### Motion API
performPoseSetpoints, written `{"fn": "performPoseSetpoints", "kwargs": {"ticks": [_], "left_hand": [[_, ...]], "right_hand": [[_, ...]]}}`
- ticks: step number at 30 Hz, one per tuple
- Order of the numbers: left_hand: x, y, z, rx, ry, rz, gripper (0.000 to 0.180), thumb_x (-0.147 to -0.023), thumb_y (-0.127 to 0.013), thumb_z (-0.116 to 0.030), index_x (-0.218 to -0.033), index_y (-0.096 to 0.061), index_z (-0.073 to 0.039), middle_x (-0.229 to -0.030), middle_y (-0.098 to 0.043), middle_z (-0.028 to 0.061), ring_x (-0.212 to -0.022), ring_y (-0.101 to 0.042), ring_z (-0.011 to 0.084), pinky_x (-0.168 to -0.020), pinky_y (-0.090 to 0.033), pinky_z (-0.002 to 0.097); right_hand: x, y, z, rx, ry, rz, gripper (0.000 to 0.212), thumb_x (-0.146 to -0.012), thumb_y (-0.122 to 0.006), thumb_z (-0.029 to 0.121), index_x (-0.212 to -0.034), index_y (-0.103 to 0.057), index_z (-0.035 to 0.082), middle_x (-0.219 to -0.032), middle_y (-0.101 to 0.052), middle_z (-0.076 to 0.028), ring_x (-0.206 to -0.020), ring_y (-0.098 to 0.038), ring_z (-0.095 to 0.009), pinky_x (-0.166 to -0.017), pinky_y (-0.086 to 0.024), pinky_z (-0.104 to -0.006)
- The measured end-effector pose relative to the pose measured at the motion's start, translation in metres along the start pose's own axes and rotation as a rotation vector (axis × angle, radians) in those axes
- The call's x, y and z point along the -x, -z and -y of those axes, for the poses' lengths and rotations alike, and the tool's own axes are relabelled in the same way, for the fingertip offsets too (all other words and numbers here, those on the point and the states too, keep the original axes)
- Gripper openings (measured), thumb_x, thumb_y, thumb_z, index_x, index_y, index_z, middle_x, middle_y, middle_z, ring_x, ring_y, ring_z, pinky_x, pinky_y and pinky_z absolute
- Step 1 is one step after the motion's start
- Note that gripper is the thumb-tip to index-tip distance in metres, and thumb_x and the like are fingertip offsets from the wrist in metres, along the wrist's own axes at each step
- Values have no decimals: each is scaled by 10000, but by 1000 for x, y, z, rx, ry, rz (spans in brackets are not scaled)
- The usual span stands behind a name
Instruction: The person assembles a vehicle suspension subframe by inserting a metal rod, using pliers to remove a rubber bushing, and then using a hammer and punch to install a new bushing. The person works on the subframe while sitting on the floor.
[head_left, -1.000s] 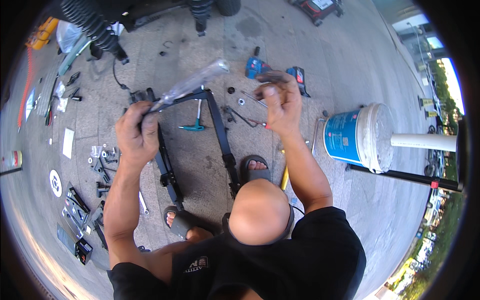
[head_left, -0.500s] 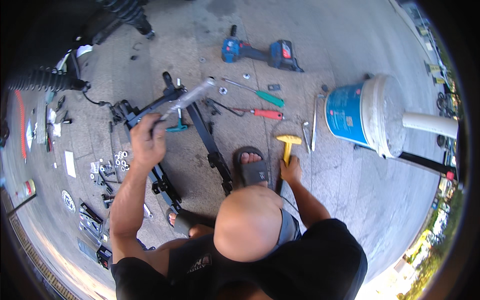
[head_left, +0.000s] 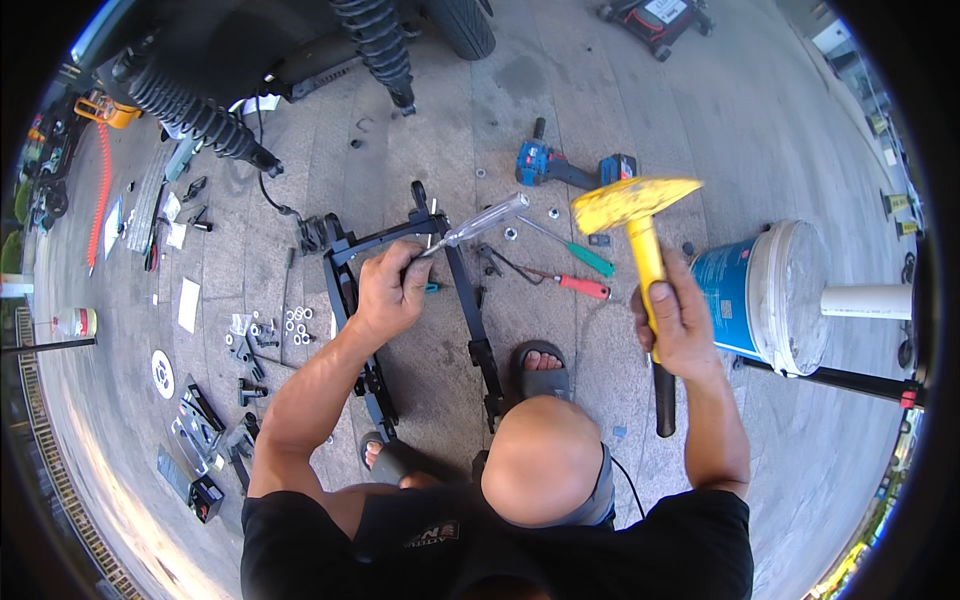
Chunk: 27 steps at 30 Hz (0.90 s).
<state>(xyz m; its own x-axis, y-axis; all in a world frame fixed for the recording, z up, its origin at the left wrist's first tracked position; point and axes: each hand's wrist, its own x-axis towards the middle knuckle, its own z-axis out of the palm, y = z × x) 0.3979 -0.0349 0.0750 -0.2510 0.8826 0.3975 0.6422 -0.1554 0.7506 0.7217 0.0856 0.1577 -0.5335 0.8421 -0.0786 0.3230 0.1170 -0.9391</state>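
Note:
My left hand (head_left: 393, 290) is closed round the shaft of a screwdriver (head_left: 490, 216). Its clear handle slants up to the right, above a black metal frame (head_left: 466, 300) lying on the ground. The tip is hidden behind my fingers. Raised on the right, my right hand (head_left: 682, 325) grips a hammer (head_left: 640, 215) partway up its handle. The hammer's head and upper handle are yellow, while the lower grip is black. Clear space separates the hammer head from the screwdriver.
A blue cordless impact wrench (head_left: 545, 165), a green-handled screwdriver (head_left: 580, 255) and a red-handled tool (head_left: 582, 287) lie beyond the frame. On the right, a bucket (head_left: 730, 300) rests on its side. Several washers (head_left: 298, 325) lie left. Shock absorbers (head_left: 200, 112) hang at upper left.
My right hand has lifted the hammer from low beside my foot up toward the head camera. The screwdriver stays in my left hand. The whole view has shifted, showing more of the far ground.

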Motion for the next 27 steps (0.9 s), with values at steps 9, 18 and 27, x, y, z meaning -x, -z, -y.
{"fn": "performPoseSetpoints", "kwargs": {"ticks": [9, 18, 27], "left_hand": [[4, 13, -7, -9, 48, -98, 101, -905, -587, -118, -929, -556, -24, -602, -545, 111, -506, -566, 255, -498, -449, 337], [11, 13, -10, 63, 16, -128, 86, -898, -571, -98, -900, -542, -17, -628, -556, 126, -521, -588, 261, -503, -460, 338], [16, 10, -7, -1, 54, -141, 88, -900, -565, -88, -884, -534, -7, -599, -557, 137, -501, -588, 273, -486, -458, 349]], "right_hand": [[-25, -4, 79, 300, 348, 47, 482, -1015, -435, 276, -1420, -317, 42, -707, -486, -2, -516, -433, -47, -424, -362, -173], [-33, 0, 99, 151, 193, 1, 497, -993, -457, 163, -1447, -321, 15, -791, -554, -30, -595, -489, -67, -513, -410, -200], [-49, -1, 99, 166, 163, -84, 538, -957, -492, 100, -1462, -320, 30, -874, -612, -91, -620, -532, -100, -585, -465, -231]]}}
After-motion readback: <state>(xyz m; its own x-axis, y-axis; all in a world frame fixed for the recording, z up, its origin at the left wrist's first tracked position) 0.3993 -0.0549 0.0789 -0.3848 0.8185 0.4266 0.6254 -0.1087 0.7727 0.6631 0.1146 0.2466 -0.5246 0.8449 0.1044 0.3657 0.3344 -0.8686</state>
